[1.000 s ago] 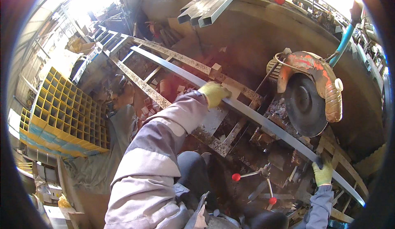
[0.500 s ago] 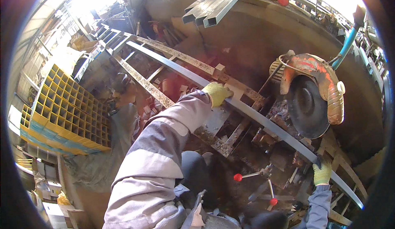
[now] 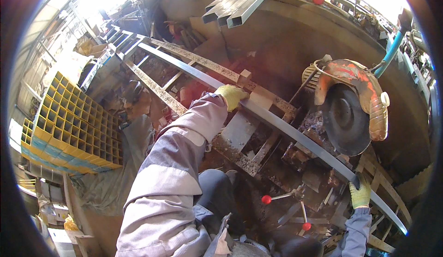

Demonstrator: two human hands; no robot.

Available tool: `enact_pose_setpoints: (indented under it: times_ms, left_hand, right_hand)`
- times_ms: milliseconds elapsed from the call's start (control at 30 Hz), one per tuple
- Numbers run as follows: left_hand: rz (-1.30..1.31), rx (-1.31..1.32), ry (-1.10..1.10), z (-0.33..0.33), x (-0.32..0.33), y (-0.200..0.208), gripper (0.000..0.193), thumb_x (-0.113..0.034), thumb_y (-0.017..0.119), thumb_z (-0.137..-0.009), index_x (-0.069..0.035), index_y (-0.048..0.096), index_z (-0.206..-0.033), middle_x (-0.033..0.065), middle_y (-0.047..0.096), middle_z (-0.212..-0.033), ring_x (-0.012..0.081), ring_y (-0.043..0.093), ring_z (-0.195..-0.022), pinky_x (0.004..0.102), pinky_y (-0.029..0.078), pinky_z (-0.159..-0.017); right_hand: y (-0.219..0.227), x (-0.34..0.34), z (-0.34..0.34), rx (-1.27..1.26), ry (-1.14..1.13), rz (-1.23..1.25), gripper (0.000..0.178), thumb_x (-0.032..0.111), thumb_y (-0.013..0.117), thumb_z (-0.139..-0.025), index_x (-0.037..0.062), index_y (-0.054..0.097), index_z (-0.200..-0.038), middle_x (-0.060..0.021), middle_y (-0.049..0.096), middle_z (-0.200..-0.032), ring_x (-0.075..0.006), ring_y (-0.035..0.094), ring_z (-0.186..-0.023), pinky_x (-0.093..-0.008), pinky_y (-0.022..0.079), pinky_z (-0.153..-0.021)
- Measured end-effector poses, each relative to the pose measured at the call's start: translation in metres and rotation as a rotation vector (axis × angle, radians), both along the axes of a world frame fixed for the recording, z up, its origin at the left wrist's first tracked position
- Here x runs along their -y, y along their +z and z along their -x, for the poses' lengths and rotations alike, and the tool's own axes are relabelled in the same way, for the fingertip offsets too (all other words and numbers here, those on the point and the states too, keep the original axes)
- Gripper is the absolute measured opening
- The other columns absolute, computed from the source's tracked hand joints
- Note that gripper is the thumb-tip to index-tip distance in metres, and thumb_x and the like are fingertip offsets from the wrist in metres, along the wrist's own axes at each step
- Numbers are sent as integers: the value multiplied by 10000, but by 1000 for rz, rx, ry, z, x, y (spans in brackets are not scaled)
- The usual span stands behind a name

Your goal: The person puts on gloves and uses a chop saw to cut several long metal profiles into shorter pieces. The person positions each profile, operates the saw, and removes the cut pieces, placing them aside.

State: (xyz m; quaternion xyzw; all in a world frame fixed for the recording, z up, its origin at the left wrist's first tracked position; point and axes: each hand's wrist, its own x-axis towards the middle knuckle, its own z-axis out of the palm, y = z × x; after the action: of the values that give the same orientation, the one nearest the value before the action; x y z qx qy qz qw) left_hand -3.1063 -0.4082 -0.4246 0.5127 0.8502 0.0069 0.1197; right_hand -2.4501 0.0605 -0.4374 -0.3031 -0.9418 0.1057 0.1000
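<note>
A long grey metal bar (image 3: 295, 139) lies slantwise across the saw bench, from the far left to the near right. My left hand (image 3: 230, 96), in a yellow-green glove, is closed over its middle part. Further down the bar, my right hand (image 3: 361, 193) grips it near the right end, in a similar glove with a dark thumb tip. Between and beyond my hands stands a cut-off saw with a dark round blade (image 3: 345, 118) under a worn orange guard (image 3: 353, 70). The blade sits beside the bar, apart from my hands.
A ladder-like metal support (image 3: 159, 91) runs to the far left. Stacked yellow-edged square tubes (image 3: 76, 123) stand at left. Several bare metal tubes (image 3: 240, 3) jut out at the top. A lever handle with red knobs (image 3: 266, 200) is in front of me; a blue saw handle (image 3: 392, 49) rises at right.
My left hand has slid a little up and left along the bar. My right hand and the saw stay about where they were.
</note>
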Motion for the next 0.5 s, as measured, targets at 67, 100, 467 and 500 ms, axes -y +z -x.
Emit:
enact_pose_setpoints:
  times_ms: [67,100,467,500]
  left_hand:
    - [-15,-9,-21,3,5,1,601,-223,971,-896,-177,795,-1468,144,814,-1455,443,744,-1417,590,612,-1161]
    - [-42,-21,-3,2,6,3,553,-212,934,-915,-186,806,-1452,157,830,-1404,447,764,-1382,587,622,-1143]
    - [-62,117,-301,-131,-116,7,675,-302,942,-962,-141,742,-1586,215,810,-1490,469,742,-1406,598,593,-1179]
    - [-101,97,-348,-140,-124,5,669,-297,936,-970,-147,738,-1591,215,811,-1487,470,747,-1397,599,594,-1178]
  right_hand:
    - [1,0,1,-1,19,-16,609,264,927,-996,26,772,-1535,-309,776,-1499,-544,699,-1407,-607,559,-1229]
    - [0,0,3,82,-48,-23,605,278,920,-1003,28,773,-1534,-312,775,-1499,-548,698,-1406,-610,561,-1225]
    - [4,-3,9,244,-22,-35,586,456,792,-1102,127,761,-1585,-209,784,-1562,-514,678,-1467,-606,509,-1301]
    - [9,0,14,280,11,-101,568,435,805,-1086,132,767,-1565,-211,793,-1545,-506,688,-1453,-605,523,-1279]
